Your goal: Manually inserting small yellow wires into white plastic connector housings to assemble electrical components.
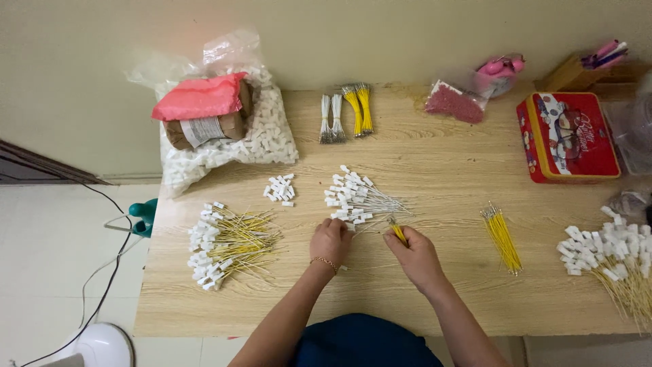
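On the wooden desk (435, 299), the right hand (415, 257) pinched a yellow wire (398, 233); the left hand (331, 239), fingers curled, touched the white-capped wires (356, 198) at 12 o'clock. A finished pile (227, 243) lay at 9 o'clock, bare yellow wires (502, 238) at 3 o'clock.

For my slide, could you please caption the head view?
Right hand pinches a yellow wire beside the left hand, near white-capped wires on a wooden table.

Pale wooden table (435, 299) against beige wall (326, 34), white tiled floor (47, 245)
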